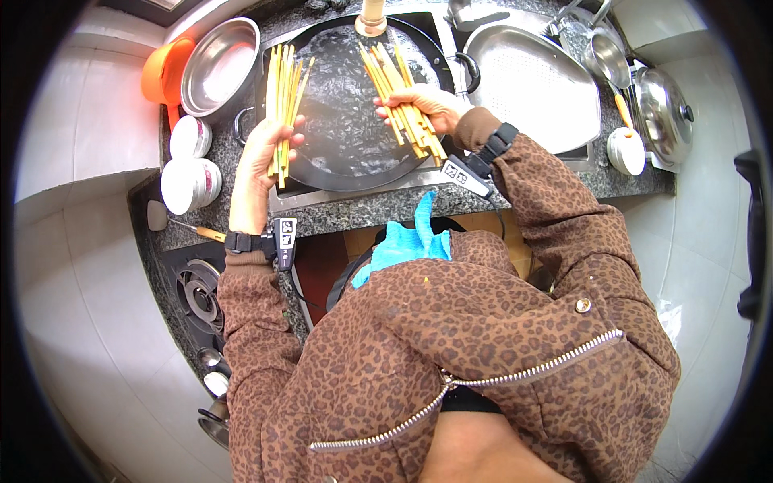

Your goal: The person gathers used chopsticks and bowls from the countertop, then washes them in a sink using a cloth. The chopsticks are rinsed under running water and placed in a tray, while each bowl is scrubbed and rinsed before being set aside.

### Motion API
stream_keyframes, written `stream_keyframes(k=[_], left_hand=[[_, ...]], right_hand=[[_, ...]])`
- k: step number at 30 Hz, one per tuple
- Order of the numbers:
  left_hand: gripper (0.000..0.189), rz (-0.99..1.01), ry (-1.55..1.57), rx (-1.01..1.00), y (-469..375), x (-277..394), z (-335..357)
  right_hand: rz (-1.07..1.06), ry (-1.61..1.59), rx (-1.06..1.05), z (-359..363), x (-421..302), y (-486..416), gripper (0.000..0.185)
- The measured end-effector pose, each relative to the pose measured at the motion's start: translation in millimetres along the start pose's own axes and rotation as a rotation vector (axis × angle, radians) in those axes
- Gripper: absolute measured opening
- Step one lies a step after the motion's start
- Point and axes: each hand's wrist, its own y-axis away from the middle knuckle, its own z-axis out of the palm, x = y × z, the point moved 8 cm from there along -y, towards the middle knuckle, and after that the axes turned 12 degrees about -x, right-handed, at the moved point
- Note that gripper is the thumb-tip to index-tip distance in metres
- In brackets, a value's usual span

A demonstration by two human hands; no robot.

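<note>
My left hand (261,148) holds a bundle of yellowish chopsticks (281,84) near their lower ends, over the left side of a wide black pan (344,182). Another bundle of chopsticks (381,67) is gripped in my right hand (430,105), above the pan's right side. Both bundles slant, and their far ends fan out slightly. Rippling water with some foam (362,102) fills the pan, which sits over a sink set in the granite counter. At its far edge a pale cylindrical fitting (371,21) hangs over the water; what it is cannot be told.
An orange dipper (162,72), a steel basin (220,66) and stacked white bowls (184,184) stand left. To the right are a large steel tray (534,90), a ladle (609,63), a lidded pot (664,115) and more bowls (627,151). A spatula (158,216) lies near the gas burner (200,296).
</note>
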Motion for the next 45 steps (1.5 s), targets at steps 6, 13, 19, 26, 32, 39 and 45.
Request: stream_keyframes(k=[6, 13, 19, 26, 32, 39, 45], left_hand=[[0.036, -0.142, 0.023, -0.02, -3, -31, 11], [0.03, -0.058, 0.307, -0.133, -8, -54, 15], [0.034, 0.009, 0.339, -0.141, -13, -61, 22], [0.034, -0.014, 0.277, -0.239, -4, -77, 50], [0.038, 0.116, 0.216, -0.272, -5, -77, 57], [0.041, 0.015, 0.101, -0.331, 6, -90, 73], [0.037, -0.019, 0.045, -0.409, 15, -89, 135]], right_hand=[[0.031, 0.156, 0.191, -6, 11, -6, 0.029], [0.048, 0.01, 0.001, 14, 33, -8, 0.023], [-0.105, 0.203, 0.061, 29, 38, -14, 0.033], [-0.172, 0.156, 0.033, 40, 58, -34, 0.035], [-0.275, 0.134, 0.12, 48, 63, -43, 0.035], [-0.04, 0.272, 0.175, 51, 83, -35, 0.031], [-0.078, 0.329, 0.128, 43, 70, 28, 0.031]])
